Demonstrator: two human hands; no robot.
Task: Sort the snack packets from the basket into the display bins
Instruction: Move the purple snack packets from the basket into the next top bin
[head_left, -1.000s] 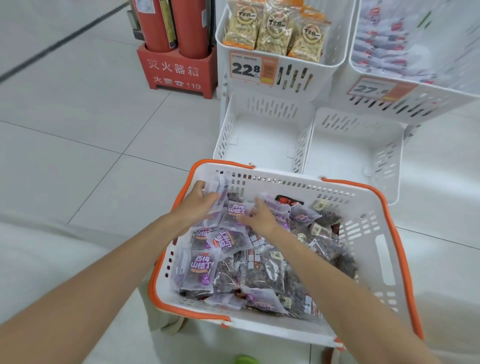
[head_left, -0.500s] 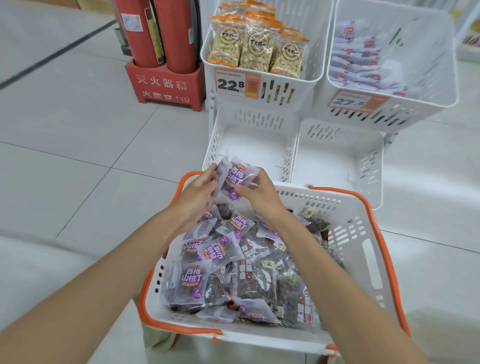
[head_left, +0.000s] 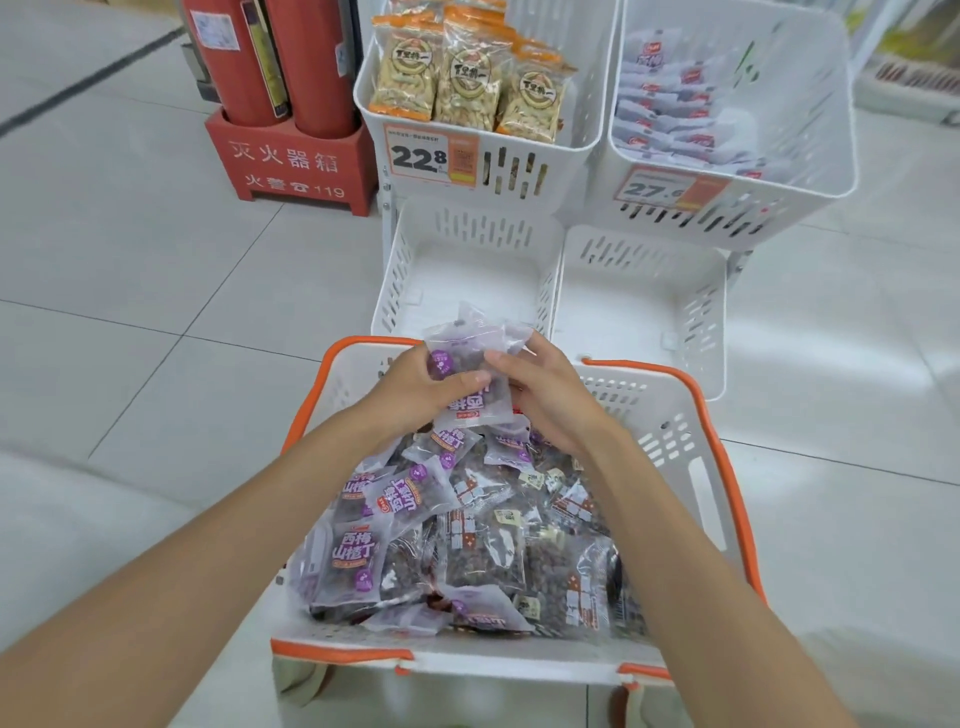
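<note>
Head cam view, looking down over the basket (head_left: 727, 447). Both hands are at its far rim with a small bunch of purple packets (head_left: 470, 358) held between them. The left hand (head_left: 415, 389) has its thumb clamped across the front of the bunch with the fingers curled behind. The right hand (head_left: 545, 400) pinches the right edge. I can't tell exactly how many packets are in the bunch, but it's more than one.

The front packet's long axis runs away from the person, tipped a bit to the right. Its print reads upside down from here, so I'd say the bottom end points toward the bins and the top end back over the basket.

The lower left bin (head_left: 395, 270) sits just beyond the basket's far rim, with the lower right bin (head_left: 639, 306) beside it. Neither has any packets in it.

What could go wrong:
- It's slick film and a loose stack. One packet could slide out during the reach and land back in the basket or on the floor (head_left: 156, 260) at the basket's far side.
- The heap in the basket (head_left: 467, 545) is mixed, purple packets on the left and clear packets of something dark on the right. A clear one caught in the bunch would end up in the wrong bin.
</note>
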